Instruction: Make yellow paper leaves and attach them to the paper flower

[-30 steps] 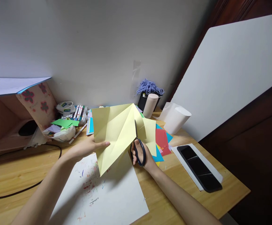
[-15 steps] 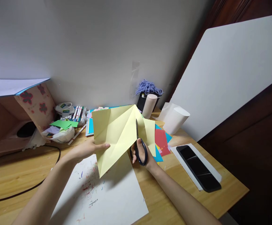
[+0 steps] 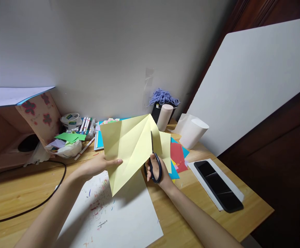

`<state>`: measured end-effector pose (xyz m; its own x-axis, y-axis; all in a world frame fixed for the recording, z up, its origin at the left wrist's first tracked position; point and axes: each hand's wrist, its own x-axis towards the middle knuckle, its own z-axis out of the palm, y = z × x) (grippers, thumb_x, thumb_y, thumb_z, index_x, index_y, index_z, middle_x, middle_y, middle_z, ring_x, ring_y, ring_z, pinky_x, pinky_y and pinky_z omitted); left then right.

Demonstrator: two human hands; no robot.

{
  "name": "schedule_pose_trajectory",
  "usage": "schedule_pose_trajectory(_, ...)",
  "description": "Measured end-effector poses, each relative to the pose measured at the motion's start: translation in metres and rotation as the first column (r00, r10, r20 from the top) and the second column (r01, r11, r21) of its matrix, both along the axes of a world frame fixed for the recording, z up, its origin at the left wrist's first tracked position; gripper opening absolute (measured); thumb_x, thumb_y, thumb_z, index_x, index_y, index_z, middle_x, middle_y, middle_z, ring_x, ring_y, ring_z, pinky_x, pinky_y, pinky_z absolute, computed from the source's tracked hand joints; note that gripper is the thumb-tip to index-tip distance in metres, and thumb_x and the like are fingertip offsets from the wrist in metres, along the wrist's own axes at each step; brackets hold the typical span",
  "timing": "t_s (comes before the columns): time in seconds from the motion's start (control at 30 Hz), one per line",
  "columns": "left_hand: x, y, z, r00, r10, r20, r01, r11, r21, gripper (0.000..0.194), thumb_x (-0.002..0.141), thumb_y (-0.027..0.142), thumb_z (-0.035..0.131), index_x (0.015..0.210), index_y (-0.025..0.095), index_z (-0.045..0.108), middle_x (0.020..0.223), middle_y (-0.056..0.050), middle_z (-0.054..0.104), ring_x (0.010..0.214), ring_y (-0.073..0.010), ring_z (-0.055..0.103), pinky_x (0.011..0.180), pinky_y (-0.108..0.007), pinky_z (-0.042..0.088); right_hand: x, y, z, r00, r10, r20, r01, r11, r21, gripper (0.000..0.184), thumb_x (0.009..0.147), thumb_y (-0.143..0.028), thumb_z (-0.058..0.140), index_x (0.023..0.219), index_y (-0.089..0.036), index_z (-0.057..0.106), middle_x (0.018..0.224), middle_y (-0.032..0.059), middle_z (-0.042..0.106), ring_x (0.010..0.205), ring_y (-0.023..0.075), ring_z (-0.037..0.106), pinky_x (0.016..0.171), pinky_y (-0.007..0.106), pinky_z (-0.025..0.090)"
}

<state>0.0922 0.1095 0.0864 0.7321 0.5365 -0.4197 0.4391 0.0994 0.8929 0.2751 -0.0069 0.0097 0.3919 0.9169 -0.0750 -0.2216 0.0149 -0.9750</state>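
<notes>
Right of one streaked white sheet (image 3: 129,220), bare desk (image 3: 170,220) is running up to one phone (image 3: 218,186) near the edge. One yellow paper (image 3: 131,148) is hanging between the hands: left hand (image 3: 99,165) is pinching its left side, thumb in front; right hand (image 3: 163,174) is gripping one pair of scissors (image 3: 160,168) by the handles, one blade showing over the paper.
</notes>
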Motion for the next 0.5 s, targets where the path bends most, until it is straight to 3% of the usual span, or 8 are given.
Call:
schedule_pose_trajectory(0.33,0.000,0.006,-0.018,0.999,-0.038,-0.012,0.038,0.999,-0.001,0.061,0.066,0.052,0.066,0.117,0.019,0.054,0.116,-0.009,0.062,0.106,-0.0281,0.056,0.081,-0.037,0.046,0.004,0.000,0.006,0.991,0.000,0.133,0.001,1.000,-0.005,0.060,0.068,-0.081,0.033,0.066,-0.020,0.037,0.042,-0.0093,0.034,0.028,0.0077,0.043,0.029,0.018,0.038)
schedule_pose_trajectory(0.5,0.000,0.006,-0.021,0.999,-0.016,-0.030,0.016,1.000,0.011,0.062,0.060,0.055,0.067,0.111,0.020,0.059,0.110,-0.008,0.065,0.102,-0.0287,0.057,0.078,-0.036,0.046,0.005,0.002,0.004,0.995,0.002,0.097,0.000,1.000,-0.021,0.062,0.066,-0.082,0.034,0.069,-0.020,0.039,0.043,-0.0095,0.036,0.027,0.0073,0.042,0.027,0.018,0.038)
